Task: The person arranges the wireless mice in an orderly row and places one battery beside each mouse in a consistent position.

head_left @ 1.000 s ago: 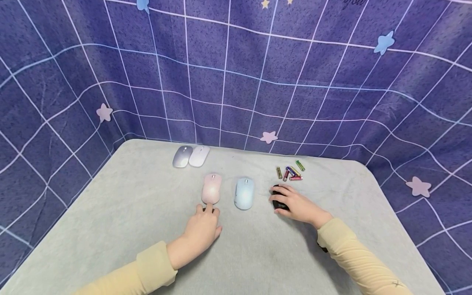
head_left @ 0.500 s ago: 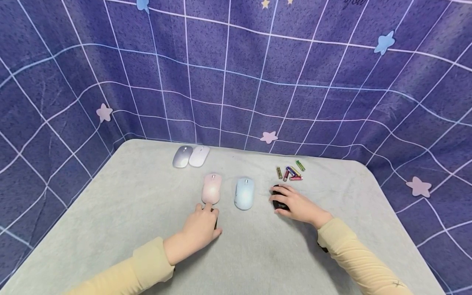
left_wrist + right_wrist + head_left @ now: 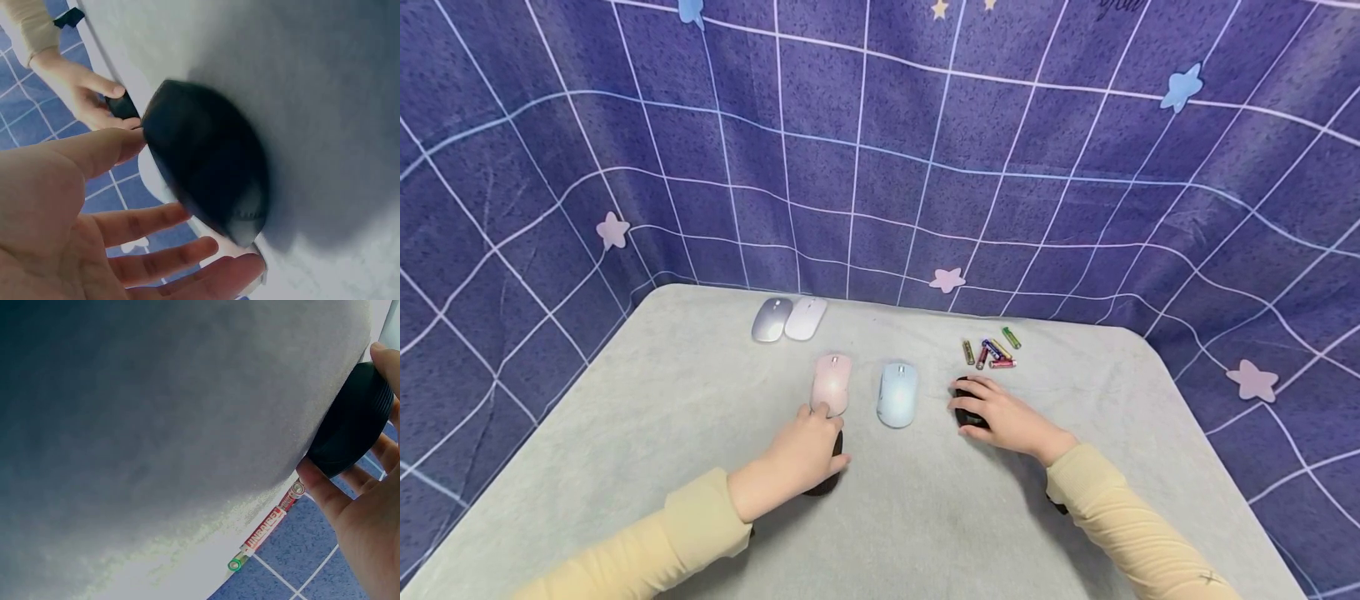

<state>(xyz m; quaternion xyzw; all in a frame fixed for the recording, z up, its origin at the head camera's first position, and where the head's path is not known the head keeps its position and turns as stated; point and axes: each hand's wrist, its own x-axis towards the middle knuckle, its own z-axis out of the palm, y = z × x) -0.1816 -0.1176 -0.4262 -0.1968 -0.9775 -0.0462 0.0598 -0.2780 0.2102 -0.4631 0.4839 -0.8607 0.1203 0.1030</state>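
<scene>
My left hand lies over the left part of a black mouse, its fingers extended toward the rear end of a pink mouse. In the left wrist view, the thumb meets one edge of the black mouse while the other fingers stretch alongside it. My right hand holds a second black mouse on the table. The right wrist view has that mouse, with ridges at one end, between the thumb and fingers. A light blue mouse lies between the two hands.
A grey mouse and a white mouse lie side by side at the back left. Several small batteries lie beyond my right hand. A purple curtain hangs behind the pale grey table.
My left hand has shifted slightly left and forward, uncovering more of the black mouse beneath it. The right hand has stayed in place on its mouse.
</scene>
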